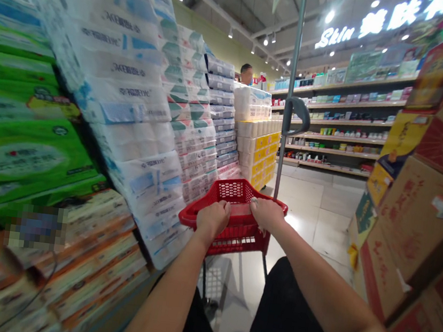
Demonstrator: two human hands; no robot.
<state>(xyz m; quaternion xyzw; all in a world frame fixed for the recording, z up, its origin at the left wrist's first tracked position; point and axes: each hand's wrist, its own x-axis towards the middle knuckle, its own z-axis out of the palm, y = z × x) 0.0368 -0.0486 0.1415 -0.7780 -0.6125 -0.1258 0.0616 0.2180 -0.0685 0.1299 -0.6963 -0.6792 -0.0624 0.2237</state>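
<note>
In a shop aisle (pixel 313 209), tissue packs (pixel 138 123) line shelves.

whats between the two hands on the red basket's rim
In the head view, only a short bare stretch of the red plastic shopping basket rim lies between the left hand and the right hand; nothing else sits there.

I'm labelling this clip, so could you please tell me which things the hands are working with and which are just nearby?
In hand: red basket, gripped at its near rim by left hand and right hand.

Nearby: tissue packs, cartons, shelves, pole.
</note>
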